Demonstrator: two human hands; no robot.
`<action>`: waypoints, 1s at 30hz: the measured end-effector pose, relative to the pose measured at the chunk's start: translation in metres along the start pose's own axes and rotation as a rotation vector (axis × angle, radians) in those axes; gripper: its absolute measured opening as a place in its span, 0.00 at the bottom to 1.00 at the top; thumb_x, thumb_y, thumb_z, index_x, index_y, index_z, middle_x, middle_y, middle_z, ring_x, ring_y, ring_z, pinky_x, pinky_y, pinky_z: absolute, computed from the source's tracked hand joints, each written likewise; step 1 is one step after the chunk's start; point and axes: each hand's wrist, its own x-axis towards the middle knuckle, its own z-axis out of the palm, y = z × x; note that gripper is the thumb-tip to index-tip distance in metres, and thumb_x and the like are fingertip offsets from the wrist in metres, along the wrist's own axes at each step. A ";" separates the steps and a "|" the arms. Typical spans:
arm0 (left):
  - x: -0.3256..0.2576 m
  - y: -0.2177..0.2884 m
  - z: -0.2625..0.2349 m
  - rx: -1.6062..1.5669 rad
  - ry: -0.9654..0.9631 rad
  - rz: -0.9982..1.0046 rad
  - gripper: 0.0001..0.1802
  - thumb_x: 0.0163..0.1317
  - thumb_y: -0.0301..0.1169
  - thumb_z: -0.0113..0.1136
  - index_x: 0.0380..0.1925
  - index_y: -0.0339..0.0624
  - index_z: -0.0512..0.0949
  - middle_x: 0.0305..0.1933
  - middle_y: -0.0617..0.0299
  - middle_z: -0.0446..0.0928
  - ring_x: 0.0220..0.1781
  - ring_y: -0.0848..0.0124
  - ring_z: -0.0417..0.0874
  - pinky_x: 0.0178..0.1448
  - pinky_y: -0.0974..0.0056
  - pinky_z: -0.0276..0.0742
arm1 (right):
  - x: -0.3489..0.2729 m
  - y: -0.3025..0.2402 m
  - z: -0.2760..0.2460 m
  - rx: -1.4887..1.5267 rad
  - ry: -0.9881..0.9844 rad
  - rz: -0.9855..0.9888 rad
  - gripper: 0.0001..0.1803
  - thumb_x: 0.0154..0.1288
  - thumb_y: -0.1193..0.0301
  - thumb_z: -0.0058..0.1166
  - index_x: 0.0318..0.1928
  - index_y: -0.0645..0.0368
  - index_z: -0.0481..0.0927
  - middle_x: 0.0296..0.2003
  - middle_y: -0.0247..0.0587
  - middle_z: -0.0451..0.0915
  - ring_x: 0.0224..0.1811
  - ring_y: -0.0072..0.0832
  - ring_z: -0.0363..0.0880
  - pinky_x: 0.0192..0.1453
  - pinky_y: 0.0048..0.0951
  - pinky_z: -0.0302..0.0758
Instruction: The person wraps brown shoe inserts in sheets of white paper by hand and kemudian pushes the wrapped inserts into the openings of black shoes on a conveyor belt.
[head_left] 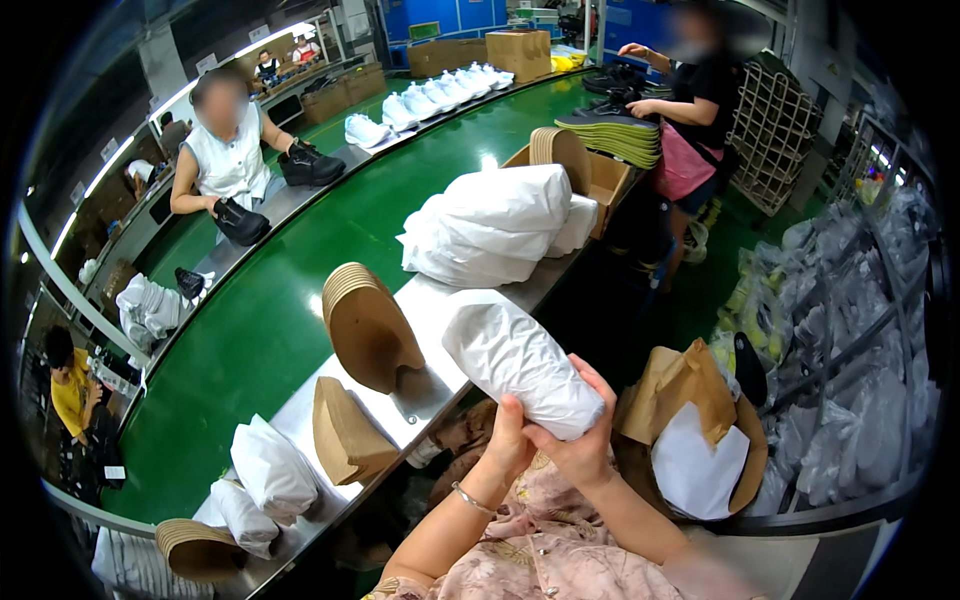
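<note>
In front of my body I hold a long, rounded bundle wrapped in white paper (pixel 525 365), tilted with its far end to the upper left. My left hand (pixel 512 440) presses its thumb against the bundle's near left side. My right hand (pixel 588 430) is wrapped round its near right end. What is inside the paper is hidden. Just left of the bundle, a stack of curved brown cardboard pieces (pixel 368 328) stands on the metal ledge (pixel 432 375). A second cardboard stack (pixel 345 432) is nearer, and a big pile of white paper (pixel 488 228) lies beyond.
A green conveyor (pixel 270 330) runs past the ledge. Opposite, a person (pixel 225 150) holds black shoes (pixel 310 165); white shoes (pixel 430 100) line the far side. Another person (pixel 690 110) stands at far right. Beside me are a carton with paper (pixel 700 460) and bagged items (pixel 850 340).
</note>
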 end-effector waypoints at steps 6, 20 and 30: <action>-0.008 0.007 -0.010 0.130 0.188 0.185 0.53 0.52 0.69 0.44 0.65 0.40 0.49 0.69 0.56 0.52 0.70 0.64 0.54 0.68 0.57 0.56 | 0.002 -0.003 -0.015 -0.062 0.006 -0.134 0.44 0.40 0.73 0.70 0.56 0.63 0.56 0.55 0.61 0.65 0.54 0.45 0.70 0.58 0.39 0.67; -0.014 0.075 -0.014 1.433 0.220 0.695 0.09 0.55 0.24 0.61 0.35 0.33 0.77 0.31 0.57 0.74 0.30 0.66 0.74 0.36 0.68 0.71 | 0.013 -0.022 -0.092 -0.427 -0.458 -0.609 0.30 0.50 0.69 0.60 0.51 0.61 0.60 0.52 0.62 0.67 0.52 0.53 0.70 0.52 0.47 0.69; -0.021 0.070 -0.026 0.380 0.405 -0.141 0.08 0.62 0.27 0.55 0.36 0.33 0.76 0.30 0.64 0.76 0.27 0.80 0.73 0.32 0.76 0.71 | 0.011 -0.026 -0.107 -0.116 -0.523 -0.298 0.39 0.40 0.67 0.69 0.53 0.60 0.61 0.52 0.61 0.68 0.51 0.54 0.72 0.54 0.46 0.71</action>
